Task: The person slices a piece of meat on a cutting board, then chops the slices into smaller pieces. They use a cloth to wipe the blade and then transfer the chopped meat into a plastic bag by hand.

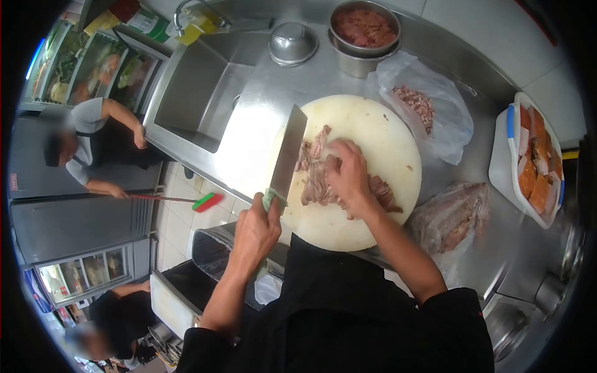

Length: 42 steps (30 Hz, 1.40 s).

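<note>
Head view: looks like mid-chop. Cooked meat (pixel 318 186) sits mid cutting board (pixel 388 133), right hand (pixel 348 177) fingers pressed loosely on it, not gripping. Left hand (pixel 255 233) fingers clenched round the cleaver (pixel 289 152) handle, blade raised over the board's left edge. Next chop calls for tucking those fingertips back, I'd say.

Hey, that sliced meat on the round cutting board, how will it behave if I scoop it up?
Probably floppy: the meat lies in thin, limp strips under the right hand. Likely slippery, since it looks moist. It would probably scatter, being loose pieces on the cutting board.
</note>
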Each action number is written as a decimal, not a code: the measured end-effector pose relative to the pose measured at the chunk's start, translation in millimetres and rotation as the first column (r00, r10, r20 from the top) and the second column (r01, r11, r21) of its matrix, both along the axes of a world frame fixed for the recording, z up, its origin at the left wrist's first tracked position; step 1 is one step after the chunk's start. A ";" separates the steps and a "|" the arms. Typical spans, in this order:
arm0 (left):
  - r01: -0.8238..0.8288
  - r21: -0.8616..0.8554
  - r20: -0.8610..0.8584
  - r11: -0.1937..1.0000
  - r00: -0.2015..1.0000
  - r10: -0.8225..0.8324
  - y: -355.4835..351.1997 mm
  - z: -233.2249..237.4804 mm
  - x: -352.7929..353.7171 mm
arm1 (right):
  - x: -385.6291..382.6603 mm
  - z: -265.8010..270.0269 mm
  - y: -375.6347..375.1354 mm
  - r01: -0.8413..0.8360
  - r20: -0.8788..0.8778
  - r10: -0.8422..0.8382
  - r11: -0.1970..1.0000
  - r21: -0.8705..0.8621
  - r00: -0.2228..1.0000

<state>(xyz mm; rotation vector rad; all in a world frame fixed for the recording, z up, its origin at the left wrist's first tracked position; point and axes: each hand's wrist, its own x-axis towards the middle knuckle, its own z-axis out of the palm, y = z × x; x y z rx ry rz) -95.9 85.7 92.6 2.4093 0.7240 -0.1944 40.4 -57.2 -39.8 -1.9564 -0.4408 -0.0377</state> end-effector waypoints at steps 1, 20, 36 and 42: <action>-0.009 0.002 0.039 1.000 0.999 0.009 -1.0 -5.1 -6.3 | 11.7 2.6 2.3 -0.016 0.108 0.020 0.999 -0.041 0.994; 0.121 0.052 0.079 0.991 0.989 -0.125 15.8 -37.5 10.1 | 7.9 -7.4 12.4 -0.307 0.177 0.335 0.937 -0.168 0.925; 0.218 0.034 0.183 0.975 0.958 -0.221 12.0 -65.8 81.3 | -0.9 -1.1 5.0 -0.364 0.152 0.418 0.885 -0.289 0.896; 0.205 0.048 -0.103 0.978 0.975 -0.199 9.5 -13.7 41.6 | -25.9 14.9 -11.6 -0.283 0.154 0.321 0.933 -0.222 0.935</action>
